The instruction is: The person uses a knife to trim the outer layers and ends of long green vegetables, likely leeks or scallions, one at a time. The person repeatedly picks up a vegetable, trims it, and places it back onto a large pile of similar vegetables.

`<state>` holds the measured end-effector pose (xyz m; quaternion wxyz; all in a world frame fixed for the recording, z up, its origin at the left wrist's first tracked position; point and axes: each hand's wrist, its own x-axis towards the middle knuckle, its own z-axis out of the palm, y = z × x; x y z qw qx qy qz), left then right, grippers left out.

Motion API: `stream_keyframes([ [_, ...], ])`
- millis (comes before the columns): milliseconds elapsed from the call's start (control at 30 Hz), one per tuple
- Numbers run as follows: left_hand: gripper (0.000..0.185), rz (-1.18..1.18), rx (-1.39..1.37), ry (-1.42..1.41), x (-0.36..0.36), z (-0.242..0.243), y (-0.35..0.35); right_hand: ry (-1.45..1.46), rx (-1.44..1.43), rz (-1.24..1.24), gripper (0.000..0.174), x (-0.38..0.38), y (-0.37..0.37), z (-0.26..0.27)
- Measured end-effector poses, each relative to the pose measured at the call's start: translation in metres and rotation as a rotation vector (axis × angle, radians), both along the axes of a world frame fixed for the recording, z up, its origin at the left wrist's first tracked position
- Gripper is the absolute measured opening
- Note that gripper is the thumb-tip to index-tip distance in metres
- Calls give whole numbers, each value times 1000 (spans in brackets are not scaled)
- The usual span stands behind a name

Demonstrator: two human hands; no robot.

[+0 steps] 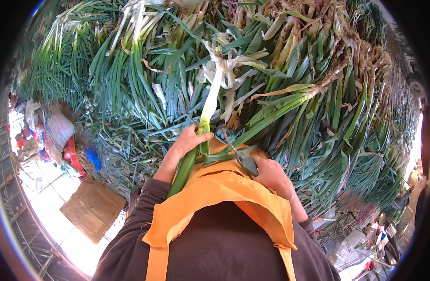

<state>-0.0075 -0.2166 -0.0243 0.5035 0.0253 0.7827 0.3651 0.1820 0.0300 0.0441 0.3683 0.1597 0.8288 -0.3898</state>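
Note:
My left hand (pixel 191 140) grips a thick Welsh onion (pixel 210 102) round its green part, thumb across the front. Its white shank points away from me, with pale peeled skins (pixel 232 66) and roots around the far end. The green leaves run back under my left forearm. At the front of the orange apron (pixel 222 182), my right hand (pixel 272 175) has curled fingers against a dark grey-green piece (pixel 249 164) with a thin brown strip. Whether that is a withered leaf or a tool is unclear. Part of the right hand's grip is hidden.
Soil-covered Welsh onions (pixel 344 70) are heaped at the right. Cleaner ones with white shanks (pixel 137 31) lie at the upper left. Leaf scraps (pixel 127 158) cover the left side. Beyond them are a stuffed white sack (pixel 58 131) and a flattened cardboard sheet (pixel 92 209).

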Motion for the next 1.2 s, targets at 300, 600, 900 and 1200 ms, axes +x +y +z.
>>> stream_keyframes([
  [300,57,212,167,-189,-13,-9,4,122,106,-40,42,-30,8,-1],
  [600,67,-506,-520,315,-23,7,24,-12,217,-65,38,-106,-19,-79],
  [900,56,-300,-543,452,-15,-57,31,-70,250,-96,41,-217,-14,-132],
  [1200,37,630,319,-678,-54,49,-63,17,102,34,40,-143,-21,-61],
])
